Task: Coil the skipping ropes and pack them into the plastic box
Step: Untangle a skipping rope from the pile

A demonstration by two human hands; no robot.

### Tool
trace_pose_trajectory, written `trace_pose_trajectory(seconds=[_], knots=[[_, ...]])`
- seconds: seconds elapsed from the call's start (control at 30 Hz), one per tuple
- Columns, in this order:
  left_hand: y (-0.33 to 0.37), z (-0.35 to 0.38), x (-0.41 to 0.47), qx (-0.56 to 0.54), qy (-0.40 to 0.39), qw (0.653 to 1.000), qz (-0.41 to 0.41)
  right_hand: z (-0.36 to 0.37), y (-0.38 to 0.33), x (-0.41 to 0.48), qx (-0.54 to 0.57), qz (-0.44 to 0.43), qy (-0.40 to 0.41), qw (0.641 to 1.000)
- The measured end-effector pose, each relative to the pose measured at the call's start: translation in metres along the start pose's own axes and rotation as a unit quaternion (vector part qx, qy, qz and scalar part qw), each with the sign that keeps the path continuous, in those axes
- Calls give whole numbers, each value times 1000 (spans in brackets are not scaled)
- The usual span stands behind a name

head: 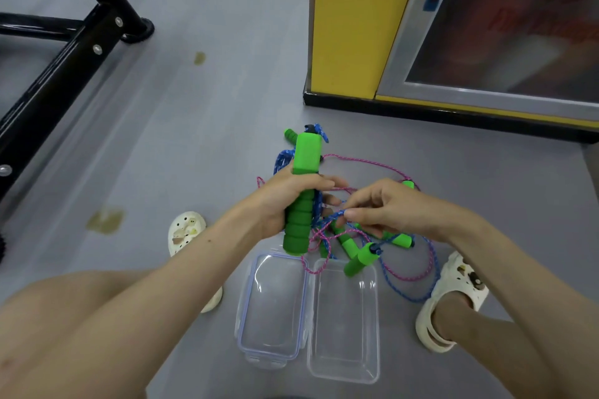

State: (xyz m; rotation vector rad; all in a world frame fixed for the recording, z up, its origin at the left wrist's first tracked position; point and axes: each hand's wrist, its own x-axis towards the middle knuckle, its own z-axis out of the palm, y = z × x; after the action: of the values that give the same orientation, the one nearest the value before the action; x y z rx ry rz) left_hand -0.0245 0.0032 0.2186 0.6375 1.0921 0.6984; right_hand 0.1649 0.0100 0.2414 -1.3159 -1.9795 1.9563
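My left hand (285,201) grips a green foam rope handle (303,191) upright, with coils of blue rope (282,159) bunched behind it. My right hand (385,207) pinches a strand of the blue rope just right of that handle. Below my hands a tangle of pink rope (369,165) and blue rope lies on the floor with several more green handles (359,257). The clear plastic box (343,366) sits open and empty near me, and its clear lid (272,353) lies beside it on the left.
I crouch on a grey floor (210,123), with a white clog (186,230) on the left and another (450,301) on the right. A black metal frame (64,58) stands at the far left. A yellow cabinet (350,26) with a framed panel rises at the back right.
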Motion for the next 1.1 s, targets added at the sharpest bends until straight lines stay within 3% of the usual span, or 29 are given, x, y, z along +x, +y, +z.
trace_pose_trajectory(seconds=[0.07,0.23,0.43,0.6,0.77,0.93,1.1], knots=[[1,1,-1,-11,-17,1000,-10,1,-1,-2,2,-6,1,1000],[-2,6,-6,79,-106,990,-58,-4,0,2,48,-23,118,992],[-6,4,-8,124,-181,969,-110,-7,7,6,78,-26,115,990],[-5,0,-8,93,-210,962,-149,-7,16,12,99,-6,144,985],[0,0,-14,71,-272,947,-155,-4,19,12,125,-7,108,986],[1,-4,-15,-66,-335,931,-127,-1,12,11,192,-26,83,977],[-3,-5,-12,-153,-384,906,-91,5,18,18,203,14,98,974]])
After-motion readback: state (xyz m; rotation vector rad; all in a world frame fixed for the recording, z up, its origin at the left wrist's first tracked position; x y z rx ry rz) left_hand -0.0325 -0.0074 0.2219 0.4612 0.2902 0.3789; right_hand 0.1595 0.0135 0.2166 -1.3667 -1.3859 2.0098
